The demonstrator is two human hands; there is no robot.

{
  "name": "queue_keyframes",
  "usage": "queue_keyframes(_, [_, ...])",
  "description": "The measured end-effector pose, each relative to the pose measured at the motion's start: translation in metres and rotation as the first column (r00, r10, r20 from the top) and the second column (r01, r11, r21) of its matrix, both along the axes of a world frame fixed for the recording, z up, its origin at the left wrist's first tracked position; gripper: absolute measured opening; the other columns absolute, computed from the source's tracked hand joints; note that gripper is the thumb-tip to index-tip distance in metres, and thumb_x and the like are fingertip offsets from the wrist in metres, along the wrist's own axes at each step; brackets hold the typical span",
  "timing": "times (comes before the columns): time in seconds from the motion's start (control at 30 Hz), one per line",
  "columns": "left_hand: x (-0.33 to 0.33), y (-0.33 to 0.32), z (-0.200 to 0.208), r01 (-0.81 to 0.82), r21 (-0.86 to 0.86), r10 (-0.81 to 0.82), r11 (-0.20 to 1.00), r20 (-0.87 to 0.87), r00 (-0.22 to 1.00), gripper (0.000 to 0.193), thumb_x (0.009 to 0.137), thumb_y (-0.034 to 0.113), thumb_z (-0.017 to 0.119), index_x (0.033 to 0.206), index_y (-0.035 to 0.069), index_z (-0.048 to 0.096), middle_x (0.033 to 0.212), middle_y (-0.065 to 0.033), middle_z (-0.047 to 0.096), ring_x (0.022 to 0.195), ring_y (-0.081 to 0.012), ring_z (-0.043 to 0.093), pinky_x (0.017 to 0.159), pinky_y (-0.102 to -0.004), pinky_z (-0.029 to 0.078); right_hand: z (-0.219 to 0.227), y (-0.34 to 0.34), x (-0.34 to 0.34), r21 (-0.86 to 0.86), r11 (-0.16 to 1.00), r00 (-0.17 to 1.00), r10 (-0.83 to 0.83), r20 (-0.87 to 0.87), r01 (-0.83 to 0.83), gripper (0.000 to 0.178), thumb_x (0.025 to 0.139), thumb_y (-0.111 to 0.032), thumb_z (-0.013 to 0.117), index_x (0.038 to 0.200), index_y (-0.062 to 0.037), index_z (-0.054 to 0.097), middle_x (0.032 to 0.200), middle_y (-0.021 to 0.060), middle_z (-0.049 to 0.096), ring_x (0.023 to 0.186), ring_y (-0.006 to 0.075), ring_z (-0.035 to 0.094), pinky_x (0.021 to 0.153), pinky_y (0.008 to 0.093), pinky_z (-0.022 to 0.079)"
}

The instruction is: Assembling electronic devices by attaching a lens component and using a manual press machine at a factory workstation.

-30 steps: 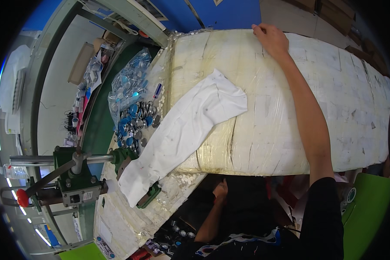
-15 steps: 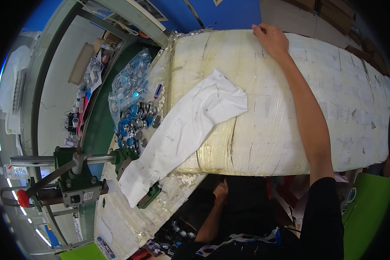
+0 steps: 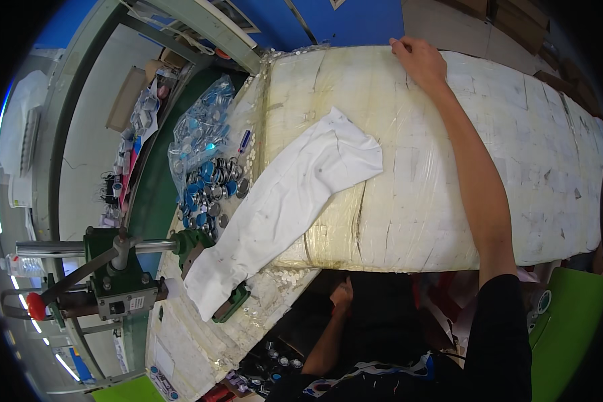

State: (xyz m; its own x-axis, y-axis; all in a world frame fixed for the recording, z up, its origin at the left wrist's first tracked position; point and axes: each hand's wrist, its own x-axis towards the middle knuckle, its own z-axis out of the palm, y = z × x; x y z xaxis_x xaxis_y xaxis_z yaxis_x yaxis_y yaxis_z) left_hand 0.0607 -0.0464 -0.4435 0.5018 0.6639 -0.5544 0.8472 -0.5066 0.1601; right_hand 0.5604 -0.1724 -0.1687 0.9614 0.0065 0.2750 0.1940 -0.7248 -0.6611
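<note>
Nothing's budged, so the white cloth [image 3: 281,208] sits untouched, your right hand [image 3: 422,65] curled at 1 o'clock, left hand [image 3: 342,294] likewise at 5, can't tell if empty.

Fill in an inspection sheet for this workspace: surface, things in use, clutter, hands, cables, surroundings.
Surface: plastic-wrapped worktop, pale, creased and yellowed in places.
Things in use: white cloth lying slantwise, its lower-left end by a green lever press.
Clutter: blue and silver discs heaped beside a clear bag; blue-handled tool nearby.
Right hand: at the worktop's far edge; grip unclear.
Left hand: below the near edge, away from the cloth; grip unclear.
Cables: pale cord by the upper-left frame.
Surroundings: blue panel beyond; brown boxes upper right.
</note>
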Motion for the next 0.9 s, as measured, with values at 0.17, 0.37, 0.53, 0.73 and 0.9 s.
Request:
queue_keyframes(0.17, [0.002, -0.001, 0.002, 0.023, 0.012, -0.023, 1.000, -0.005, 1.000, 0.061, 0.089, 0.052, 0.031, 0.073, 0.005, 0.067, 0.082, -0.0166, 0.064, 0.081, -0.0367, 0.061, 0.070, -0.0445, 0.048, -0.002, -0.001, 0.001, -0.012, 1.000, 0.999, 0.000, 0.038, 0.001, 0.034, 0.083, -0.045, 0.047, 0.084, -0.0170, 0.066, 0.071, 0.0043, 0.064, 0.073, 0.0254, 0.060, 0.064, 0.0363, 0.046])
queue_keyframes(0.37, [0.002, -0.002, 0.004, 0.031, 0.017, -0.031, 0.999, 0.027, 0.999, 0.060, 0.089, 0.051, 0.032, 0.074, 0.004, 0.066, 0.081, -0.0173, 0.064, 0.080, -0.0366, 0.061, 0.070, -0.0453, 0.048, -0.002, -0.001, 0.001, -0.002, 1.000, 0.999, -0.007, 0.039, 0.007, 0.035, 0.083, -0.045, 0.048, 0.080, -0.0151, 0.065, 0.069, 0.0053, 0.063, 0.071, 0.0259, 0.060, 0.062, 0.0371, 0.045])
queue_keyframes(0.53, [0.001, -0.001, 0.002, 0.030, 0.011, -0.030, 0.999, 0.032, 0.999, 0.060, 0.089, 0.051, 0.031, 0.075, 0.004, 0.066, 0.082, -0.0175, 0.064, 0.081, -0.0366, 0.061, 0.071, -0.0454, 0.048, -0.001, -0.001, -0.001, 0.016, 1.000, 0.999, 0.002, 0.052, -0.003, 0.034, 0.084, -0.044, 0.048, 0.079, -0.0150, 0.065, 0.066, 0.0054, 0.062, 0.068, 0.0261, 0.059, 0.060, 0.0368, 0.045])
queue_keyframes(0.73, [0.005, 0.001, 0.004, 0.016, -0.042, -0.019, 0.999, -0.066, 0.998, 0.062, 0.089, 0.053, 0.027, 0.084, 0.005, 0.066, 0.090, -0.0163, 0.064, 0.088, -0.0355, 0.060, 0.077, -0.0456, 0.047, 0.004, 0.000, -0.003, 0.007, 1.000, 1.000, -0.002, -0.025, 0.003, 0.036, 0.082, -0.045, 0.048, 0.081, -0.0136, 0.066, 0.073, 0.0042, 0.063, 0.072, 0.0238, 0.059, 0.064, 0.0343, 0.044])
queue_keyframes(0.9, [0.010, -0.001, 0.015, -0.025, -0.095, 0.017, 0.995, -0.079, 0.997, 0.062, 0.088, 0.054, 0.027, 0.087, 0.004, 0.065, 0.095, -0.0188, 0.062, 0.095, -0.0367, 0.057, 0.084, -0.0447, 0.043, 0.003, -0.002, -0.003, 0.011, 1.000, 1.000, 0.006, -0.012, -0.006, 0.036, 0.082, -0.045, 0.048, 0.081, -0.0138, 0.066, 0.073, 0.0042, 0.064, 0.072, 0.0237, 0.060, 0.064, 0.0345, 0.044])
